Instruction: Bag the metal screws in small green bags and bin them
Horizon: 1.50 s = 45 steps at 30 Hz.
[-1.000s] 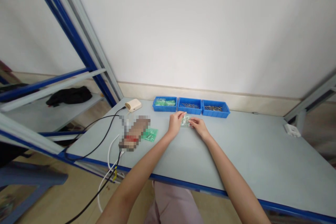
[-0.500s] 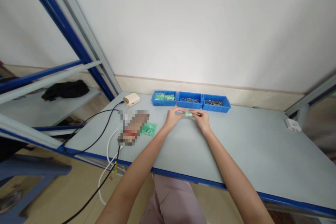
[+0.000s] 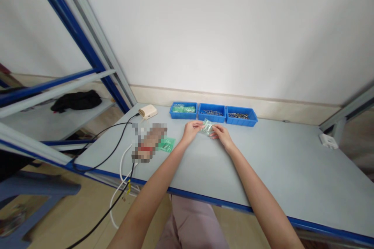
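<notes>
Between my two hands, just in front of the blue bins, is a small clear green-tinted plastic bag (image 3: 207, 127). My left hand (image 3: 191, 130) pinches its left edge with thumb and fingers. On the opposite side my right hand (image 3: 222, 135) has its fingers closed on the right edge. Silvery shapes show through the plastic, too small to name. Another green plastic bag (image 3: 167, 144) lies flat on the table to the left, with small metal pieces in it.
Behind my hands stand three blue bins: one with green bags (image 3: 183, 110), two with metal screw-like pieces (image 3: 212, 115) (image 3: 241, 117). Left are a cream device (image 3: 148, 111), a blurred-out object (image 3: 152, 142) and black and white cables. A white adapter (image 3: 328, 141) sits far right.
The bag has been tilted from nearly edge-on so that its flat face shows. My right hand has shifted slightly down and left; both hands still grip the bag.
</notes>
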Tool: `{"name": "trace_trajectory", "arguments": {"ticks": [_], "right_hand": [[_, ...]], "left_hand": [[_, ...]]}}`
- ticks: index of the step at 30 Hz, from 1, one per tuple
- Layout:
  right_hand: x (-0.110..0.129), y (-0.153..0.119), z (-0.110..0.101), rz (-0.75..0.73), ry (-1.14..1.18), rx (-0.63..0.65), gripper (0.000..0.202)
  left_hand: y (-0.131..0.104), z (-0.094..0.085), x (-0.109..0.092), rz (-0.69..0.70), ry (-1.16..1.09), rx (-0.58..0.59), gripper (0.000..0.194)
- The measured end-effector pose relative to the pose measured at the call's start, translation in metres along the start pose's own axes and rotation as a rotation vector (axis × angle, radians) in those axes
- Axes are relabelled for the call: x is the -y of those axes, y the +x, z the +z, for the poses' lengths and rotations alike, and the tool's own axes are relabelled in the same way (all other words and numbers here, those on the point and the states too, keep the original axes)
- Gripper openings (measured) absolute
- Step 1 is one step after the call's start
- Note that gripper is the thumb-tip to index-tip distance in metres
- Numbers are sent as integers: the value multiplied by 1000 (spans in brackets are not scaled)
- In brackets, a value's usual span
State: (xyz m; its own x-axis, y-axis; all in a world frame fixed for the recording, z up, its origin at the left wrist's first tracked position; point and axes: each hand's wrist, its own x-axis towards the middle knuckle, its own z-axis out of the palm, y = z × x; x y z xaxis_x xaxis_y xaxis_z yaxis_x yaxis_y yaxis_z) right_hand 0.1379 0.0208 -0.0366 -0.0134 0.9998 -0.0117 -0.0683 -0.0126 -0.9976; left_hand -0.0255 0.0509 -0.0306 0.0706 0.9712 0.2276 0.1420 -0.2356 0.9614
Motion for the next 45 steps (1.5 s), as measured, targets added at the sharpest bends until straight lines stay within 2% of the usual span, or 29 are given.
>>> {"name": "trace_trajectory", "arguments": {"ticks": [3,6,10,13,17,21,30,40,43,45], "right_hand": [[-1,-1,1,9,-34,82,33],[-4,1,0,17,-80,132,33],[-7,3,1,28,-110,149,29],[-8,4,1,22,-121,159,28],[-8,5,2,3,-145,176,28],[-8,5,3,-7,-159,183,28],[-13,4,4,-21,-175,177,28],[-11,3,4,-30,-192,181,28],[-11,3,3,-31,-200,187,29],[-11,3,3,-33,-203,191,29]], "left_hand": [[14,-14,-13,62,-59,-146,26],[38,-40,-21,104,-23,-275,28],[71,-73,-17,34,323,-235,21],[84,-86,-7,19,442,-205,17],[89,-89,2,57,527,-164,10],[91,-90,2,98,629,-59,10],[104,-97,-19,150,896,116,13],[105,-92,-30,188,1118,150,15],[100,-98,-44,190,1155,155,12],[87,-107,-56,202,1179,132,9]]}}
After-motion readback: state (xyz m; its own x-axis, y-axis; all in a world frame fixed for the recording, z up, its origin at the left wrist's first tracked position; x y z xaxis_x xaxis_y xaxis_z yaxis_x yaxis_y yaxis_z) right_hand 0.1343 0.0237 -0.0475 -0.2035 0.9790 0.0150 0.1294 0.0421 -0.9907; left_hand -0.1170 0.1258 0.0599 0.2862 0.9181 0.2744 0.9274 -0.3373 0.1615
